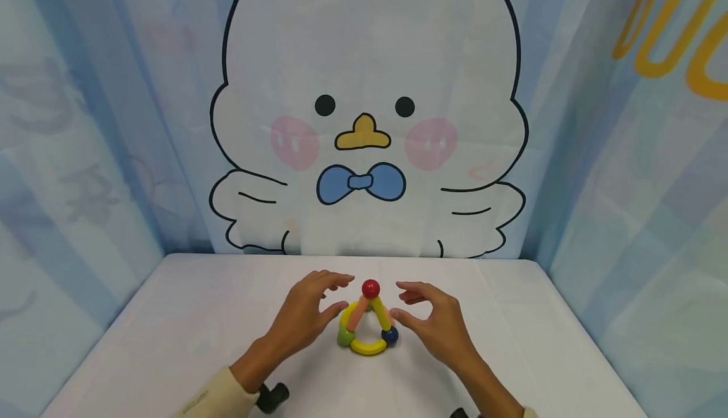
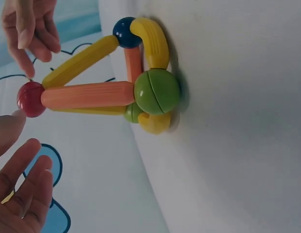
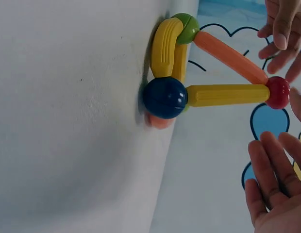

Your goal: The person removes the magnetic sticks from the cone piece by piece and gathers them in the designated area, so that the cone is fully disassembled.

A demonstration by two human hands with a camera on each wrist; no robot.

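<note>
A small pyramid built of toy rods and balls stands on the table. Its top is a red ball (image 1: 371, 289), from which a straight orange rod (image 2: 87, 94) and straight yellow rods (image 3: 228, 94) slope down. At the base, a dark blue ball (image 3: 165, 97) and green balls (image 2: 157, 91) are joined by curved yellow rods (image 1: 368, 347). My left hand (image 1: 309, 307) is held to the left of the pyramid, fingers extended and thumb apart. On the other side, my right hand (image 1: 438, 324) is spread in much the same way. Neither hand grips anything.
The pyramid stands on a white tabletop (image 1: 227, 317). Behind the table hangs a curtain (image 1: 364, 45) printed with a cartoon duck, and blue curtains (image 1: 643, 215) flank both sides. A black object (image 1: 273, 398) sits by my left cuff.
</note>
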